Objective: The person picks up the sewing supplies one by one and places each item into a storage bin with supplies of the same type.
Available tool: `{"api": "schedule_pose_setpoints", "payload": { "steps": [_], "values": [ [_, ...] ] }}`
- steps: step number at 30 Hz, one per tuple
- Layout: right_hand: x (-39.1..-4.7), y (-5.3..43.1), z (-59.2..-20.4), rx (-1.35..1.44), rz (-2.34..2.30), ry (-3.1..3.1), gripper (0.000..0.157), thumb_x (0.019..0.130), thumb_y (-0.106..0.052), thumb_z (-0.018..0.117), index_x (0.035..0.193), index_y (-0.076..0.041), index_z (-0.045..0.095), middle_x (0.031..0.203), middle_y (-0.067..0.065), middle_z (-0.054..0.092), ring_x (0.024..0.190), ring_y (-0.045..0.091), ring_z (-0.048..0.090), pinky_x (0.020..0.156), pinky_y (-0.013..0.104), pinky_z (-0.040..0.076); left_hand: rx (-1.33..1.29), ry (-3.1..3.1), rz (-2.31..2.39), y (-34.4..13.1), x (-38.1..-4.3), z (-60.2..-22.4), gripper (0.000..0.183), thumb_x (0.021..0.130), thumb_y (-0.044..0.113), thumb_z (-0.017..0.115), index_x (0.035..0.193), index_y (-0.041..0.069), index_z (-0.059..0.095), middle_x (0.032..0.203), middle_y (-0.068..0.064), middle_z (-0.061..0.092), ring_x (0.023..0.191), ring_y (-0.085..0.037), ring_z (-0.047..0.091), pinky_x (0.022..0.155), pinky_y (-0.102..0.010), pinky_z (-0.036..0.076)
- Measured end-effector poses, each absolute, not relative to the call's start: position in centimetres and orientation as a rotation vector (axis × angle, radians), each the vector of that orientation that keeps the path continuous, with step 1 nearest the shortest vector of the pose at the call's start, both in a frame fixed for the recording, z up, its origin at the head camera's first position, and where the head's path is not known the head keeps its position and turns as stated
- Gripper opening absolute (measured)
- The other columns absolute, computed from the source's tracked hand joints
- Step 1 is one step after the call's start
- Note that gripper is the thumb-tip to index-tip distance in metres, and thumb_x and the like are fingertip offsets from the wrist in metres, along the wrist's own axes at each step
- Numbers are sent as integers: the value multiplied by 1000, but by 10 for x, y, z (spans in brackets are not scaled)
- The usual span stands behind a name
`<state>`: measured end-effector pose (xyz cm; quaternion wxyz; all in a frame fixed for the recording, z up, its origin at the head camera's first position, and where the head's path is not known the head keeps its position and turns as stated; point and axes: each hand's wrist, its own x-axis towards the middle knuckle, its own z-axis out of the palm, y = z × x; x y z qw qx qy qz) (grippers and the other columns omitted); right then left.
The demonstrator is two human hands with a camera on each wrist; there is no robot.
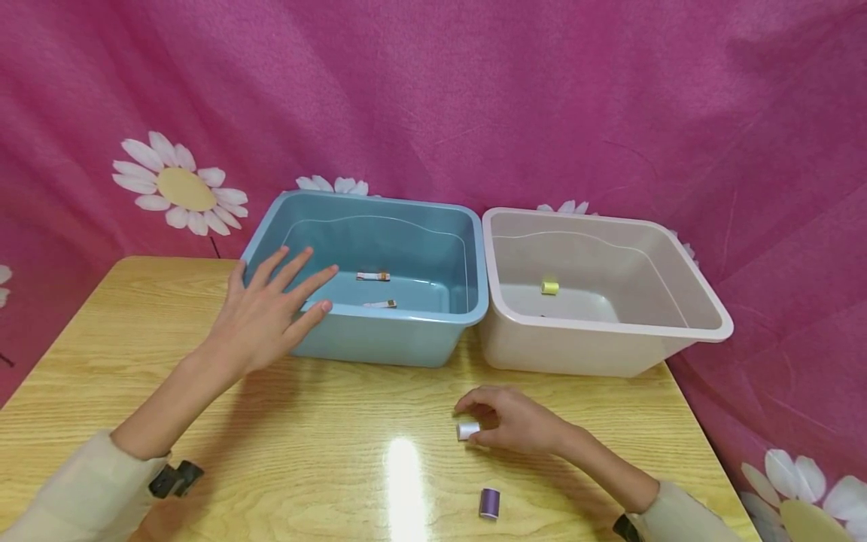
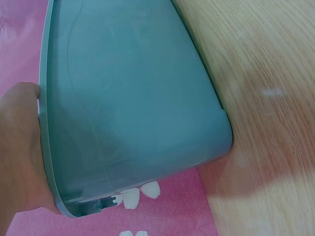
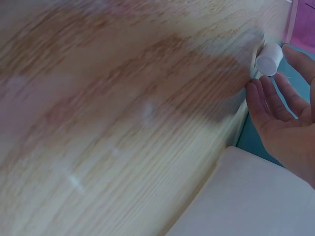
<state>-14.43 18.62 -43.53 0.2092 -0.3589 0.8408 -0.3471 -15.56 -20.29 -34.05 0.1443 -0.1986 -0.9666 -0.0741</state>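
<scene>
A white thread spool [image 1: 467,430] lies on the table. My right hand [image 1: 518,423] reaches around it, thumb close beside the spool and curved fingers above, with a gap visible there. In the right wrist view the spool [image 3: 269,59] sits between thumb and fingertips; whether the thumb touches it is unclear. A purple thread spool [image 1: 490,503] stands nearer me. My left hand [image 1: 260,320], fingers spread, is at the front left of the blue bin [image 1: 379,340]. The left wrist view puts this hand [image 2: 19,152] beside the bin's rim.
Two small white-and-brown strips [image 1: 373,276] lie inside the blue bin. To its right stands a pale pink bin [image 1: 562,350] holding a yellow spool [image 1: 549,287] and a dark bit mostly hidden by the front rim. Behind the wooden table [image 1: 325,452] hangs a magenta flowered cloth [image 1: 420,98].
</scene>
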Motion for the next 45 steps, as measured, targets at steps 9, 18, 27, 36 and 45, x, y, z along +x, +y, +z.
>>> {"api": "schedule_pose_setpoints", "payload": {
  "steps": [9,18,27,36,45],
  "values": [
    [-142,186,-438,-1013,-924,2363,33,86,-16,81,115,-9,69,107,-2,67,98,11,63,86,28,53,-585,-2791,-208,-202,-156,-343,57,103,49,47,154,25,41,160,-16,30,144,-43,22,101,-80,13],
    [-140,186,-443,-999,-913,2370,32,85,-17,82,113,-11,69,104,-8,66,95,7,61,84,27,53,-589,-2780,-222,-202,-154,-345,56,103,48,47,154,25,42,159,-16,32,143,-44,24,101,-81,14],
    [-139,187,-444,-1032,-886,2390,29,85,-18,82,111,-12,70,103,-9,65,94,7,59,84,28,52,-593,-2776,-216,-202,-156,-345,56,103,48,47,154,25,42,159,-16,32,144,-43,24,101,-80,14],
    [-141,187,-443,-1082,-885,2407,22,85,-13,81,105,-14,71,100,-10,65,90,6,58,80,26,52,-593,-2761,-222,-202,-156,-344,55,103,47,48,153,25,43,158,-16,33,143,-44,24,101,-81,14],
    [-143,186,-443,-1056,-877,2414,21,84,-12,81,102,-17,71,97,-14,63,89,4,58,80,26,51,-594,-2755,-211,-203,-158,-342,55,102,46,49,153,24,44,158,-16,34,142,-44,25,100,-81,16]
  ]
}}
